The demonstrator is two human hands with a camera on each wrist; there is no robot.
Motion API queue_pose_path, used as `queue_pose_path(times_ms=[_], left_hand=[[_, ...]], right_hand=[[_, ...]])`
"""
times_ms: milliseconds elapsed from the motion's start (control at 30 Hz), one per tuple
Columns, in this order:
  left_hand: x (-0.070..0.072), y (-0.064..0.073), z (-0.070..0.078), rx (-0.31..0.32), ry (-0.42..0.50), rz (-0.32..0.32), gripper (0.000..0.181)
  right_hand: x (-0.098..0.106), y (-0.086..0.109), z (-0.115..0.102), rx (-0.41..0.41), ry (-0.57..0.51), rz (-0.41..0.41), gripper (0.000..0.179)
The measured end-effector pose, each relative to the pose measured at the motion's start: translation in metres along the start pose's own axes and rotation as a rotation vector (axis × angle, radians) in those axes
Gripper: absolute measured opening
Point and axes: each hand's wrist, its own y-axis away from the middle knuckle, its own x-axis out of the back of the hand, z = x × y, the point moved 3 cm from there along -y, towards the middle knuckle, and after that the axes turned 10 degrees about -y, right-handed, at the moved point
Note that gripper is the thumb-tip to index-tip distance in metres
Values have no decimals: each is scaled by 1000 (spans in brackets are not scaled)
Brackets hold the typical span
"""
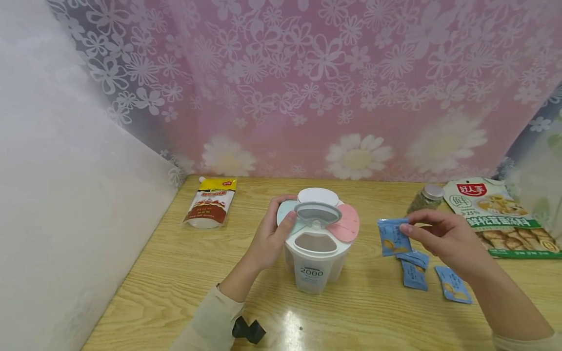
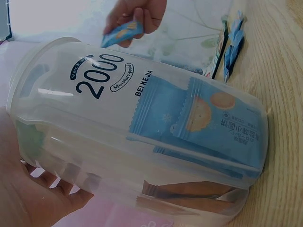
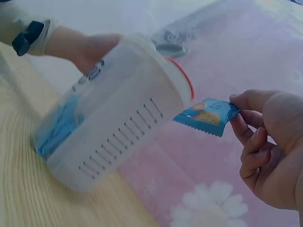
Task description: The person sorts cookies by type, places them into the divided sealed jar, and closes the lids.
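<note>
A clear storage container (image 1: 312, 270) marked 2000 stands on the table, its grey front lid (image 1: 318, 213) raised over an opening. My left hand (image 1: 269, 241) grips the container's left side, thumb on the pale blue lid and fingers behind. Through the wall, the left wrist view shows several blue biscuit packets (image 2: 218, 123) and a brown packet (image 2: 189, 196) in separate compartments. To the right of the container, my right hand (image 1: 448, 239) pinches one blue biscuit packet (image 1: 392, 239) by its edge. Below that hand lie more blue packets (image 1: 414, 274), one (image 1: 453, 285) apart from the others.
A yellow, white and brown pouch (image 1: 210, 202) lies at the back left. Toward the back right are a small jar (image 1: 425, 199) with a silver cap and a large green and white food bag (image 1: 502, 217). A flowered pink curtain (image 1: 281, 97) hangs behind the table.
</note>
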Motion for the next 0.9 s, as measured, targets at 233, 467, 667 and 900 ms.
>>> queue_pose_path(times_ms=[233, 467, 667, 900], left_hand=[[0, -1, 0, -11, -3, 1, 36], [1, 0, 1, -3, -3, 3, 36], [1, 0, 1, -19, 1, 4, 36], [1, 0, 0, -26, 9, -11, 37]], right_hand=[[-21, -4, -29, 198, -241, -96, 33], [-51, -8, -63, 215, -231, -48, 26], [-81, -15, -86, 265, -204, -25, 22], [-103, -16, -91, 352, -76, -39, 21]])
